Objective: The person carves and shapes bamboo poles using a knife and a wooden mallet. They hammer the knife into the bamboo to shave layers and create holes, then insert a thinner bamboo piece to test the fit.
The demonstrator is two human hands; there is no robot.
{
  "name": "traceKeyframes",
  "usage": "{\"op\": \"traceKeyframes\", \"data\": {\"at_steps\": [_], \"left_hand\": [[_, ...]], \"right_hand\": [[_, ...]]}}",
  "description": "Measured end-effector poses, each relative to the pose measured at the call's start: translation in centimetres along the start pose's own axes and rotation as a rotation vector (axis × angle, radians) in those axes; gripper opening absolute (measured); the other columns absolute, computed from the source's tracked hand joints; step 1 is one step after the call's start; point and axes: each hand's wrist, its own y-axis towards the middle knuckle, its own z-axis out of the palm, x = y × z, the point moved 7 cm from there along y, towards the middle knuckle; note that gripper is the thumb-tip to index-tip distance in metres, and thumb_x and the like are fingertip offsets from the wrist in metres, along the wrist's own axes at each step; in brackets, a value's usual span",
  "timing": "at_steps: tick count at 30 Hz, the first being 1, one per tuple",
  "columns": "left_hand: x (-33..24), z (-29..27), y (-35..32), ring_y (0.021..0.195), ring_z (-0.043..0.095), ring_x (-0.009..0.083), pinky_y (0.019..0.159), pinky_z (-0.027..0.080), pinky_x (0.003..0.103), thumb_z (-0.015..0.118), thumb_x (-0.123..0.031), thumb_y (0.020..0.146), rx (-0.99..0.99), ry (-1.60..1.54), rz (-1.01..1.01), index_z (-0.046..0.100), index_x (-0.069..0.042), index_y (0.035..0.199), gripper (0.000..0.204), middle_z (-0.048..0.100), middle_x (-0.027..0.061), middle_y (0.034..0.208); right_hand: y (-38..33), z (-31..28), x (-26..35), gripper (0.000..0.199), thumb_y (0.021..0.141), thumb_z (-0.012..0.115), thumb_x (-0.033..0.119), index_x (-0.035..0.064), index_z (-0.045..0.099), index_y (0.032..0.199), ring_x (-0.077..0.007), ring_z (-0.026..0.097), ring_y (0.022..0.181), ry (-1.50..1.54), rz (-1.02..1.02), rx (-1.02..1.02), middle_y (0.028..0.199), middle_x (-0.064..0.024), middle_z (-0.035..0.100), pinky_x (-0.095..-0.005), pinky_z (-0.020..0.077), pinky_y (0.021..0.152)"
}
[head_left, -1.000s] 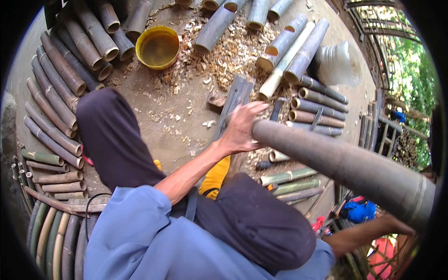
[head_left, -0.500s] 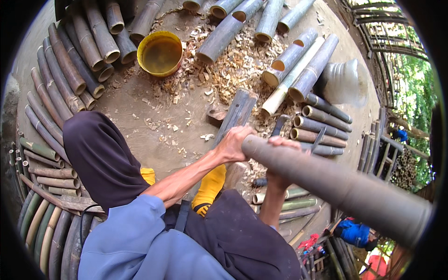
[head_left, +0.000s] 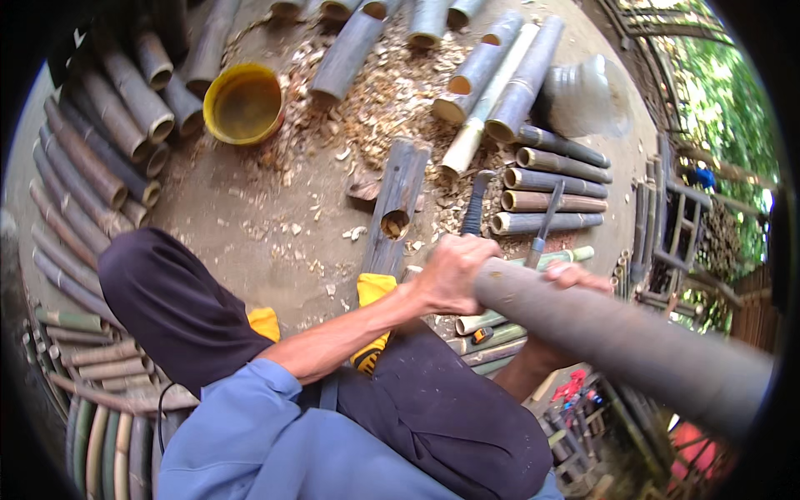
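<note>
A thick, brown-grey bamboo tube [head_left: 625,333] slants from the middle of the view to the lower right, blurred toward its far end. My left hand [head_left: 458,271] is closed round its near end. From beneath, my right hand [head_left: 577,279] supports the tube, its fingers curling over the upper side; the tube hides most of the palm. Just beyond the hands lie a hooked tool with a dark wrapped handle [head_left: 473,212] and a knife [head_left: 546,223]. A dark bamboo piece with a hole [head_left: 390,200] lies ahead of my yellow-covered foot [head_left: 375,290].
Bamboo tubes lie stacked on the left [head_left: 92,167] and lower left [head_left: 108,446]. A yellow bucket [head_left: 208,108] of murky liquid stands amid wood shavings [head_left: 333,150]. Cut tubes [head_left: 508,92] lie ahead, beside a translucent container [head_left: 587,96]. A tape measure [head_left: 482,335] rests on green bamboo.
Both hands and the bamboo tube have moved to the right in the view, the tube still held. The head view has shifted, so more of the holed bamboo piece shows.
</note>
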Motion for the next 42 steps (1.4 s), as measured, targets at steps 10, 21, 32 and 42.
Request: {"op": "traceKeyframes", "data": {"at_steps": [10, 21, 32, 42], "left_hand": [[2.1, 2.3, 0.3, 0.099, 0.060, 0.0198, 0.088, 0.048, 0.032, 0.076, -0.016, 0.052, 0.143, -0.317, -0.248, 0.046, -0.001, 0.124, 0.079, 0.061, 0.0129, 0.107], [2.6, 6.0, 0.0, 0.119, 0.048, 0.0279, 0.100, 0.038, 0.042, 0.074, -0.027, 0.073, 0.364, -0.090, -0.388, 0.032, -0.005, 0.139, 0.081, 0.045, 0.0174, 0.134], [12.7, -0.9, -6.4, 0.089, 0.060, 0.0150, 0.080, 0.049, 0.028, 0.064, -0.006, 0.082, 0.191, -0.097, -0.631, 0.059, -0.001, 0.110, 0.029, 0.063, 0.0077, 0.098], [14.7, -2.6, -7.8, 0.091, 0.060, 0.0158, 0.082, 0.048, 0.029, 0.062, -0.007, 0.081, 0.168, -0.063, -0.718, 0.059, -0.001, 0.110, 0.030, 0.063, 0.0087, 0.099]], "right_hand": [[-13.8, 3.7, -13.7, 0.064, 0.070, 0.074, 0.012, 0.0060, 0.045, 0.127, -0.0235, 0.051, 0.114, -0.059, 0.541, -0.175, 0.122, -0.0095, 0.052, -0.0361, 0.0425, 0.094], [-17.7, -1.4, -15.0, 0.050, 0.069, 0.074, 0.023, -0.0005, 0.052, 0.107, -0.0146, 0.060, 0.073, 0.135, 0.500, -0.802, 0.088, -0.0073, 0.060, -0.0280, 0.0509, 0.064], [-25.0, -12.6, -23.5, 0.032, 0.075, 0.070, 0.023, -0.0083, 0.065, 0.079, -0.0196, 0.059, 0.045, 0.151, 0.907, -1.263, 0.064, -0.0142, 0.062, -0.0281, 0.0505, 0.034], [-27.6, -17.1, -24.6, 0.061, 0.075, 0.070, 0.024, -0.0053, 0.045, 0.123, -0.0191, 0.060, 0.062, -0.420, 1.027, -1.140, 0.084, -0.0145, 0.061, -0.0294, 0.0482, 0.049]]}}
